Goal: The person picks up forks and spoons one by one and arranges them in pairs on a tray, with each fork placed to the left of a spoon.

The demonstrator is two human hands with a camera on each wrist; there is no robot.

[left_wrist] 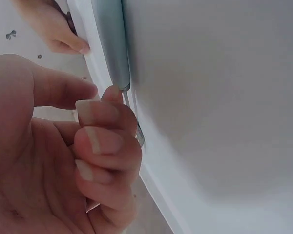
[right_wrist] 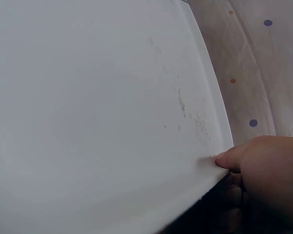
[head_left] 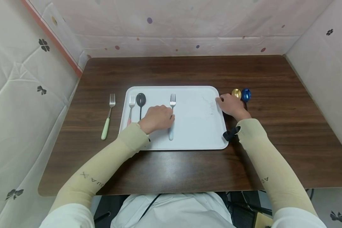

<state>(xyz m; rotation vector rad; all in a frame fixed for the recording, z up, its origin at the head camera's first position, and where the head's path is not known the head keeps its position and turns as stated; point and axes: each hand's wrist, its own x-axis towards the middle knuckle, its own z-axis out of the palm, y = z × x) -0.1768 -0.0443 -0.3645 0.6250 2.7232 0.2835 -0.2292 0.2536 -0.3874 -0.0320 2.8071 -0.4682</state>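
In the head view, a brown table (head_left: 171,179) with pale, spotted walls (head_left: 188,19). The blue fork (head_left: 171,134) lies on the white tray (head_left: 200,126), beside the left hand (head_left: 158,117). Left wrist: curled fingers (left_wrist: 105,141); can't tell if they hold the fork. Right wrist: right hand (right_wrist: 268,170) pinches the tray's edge.

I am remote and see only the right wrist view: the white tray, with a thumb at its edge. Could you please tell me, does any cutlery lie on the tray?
Observer: Yes, the head view shows a pink-handled fork, a dark spoon and a blue-handled fork on the tray.
Operator: Thank you. And where is the left hand, please?
Observer: Above the tray, with curled fingers at the neck of the blue-handled fork; whether they grip it, I cannot tell.
Operator: Does something lie on the table, on the other side of the tray from the right hand?
Observer: Yes, a green-handled fork, to the left of the tray.
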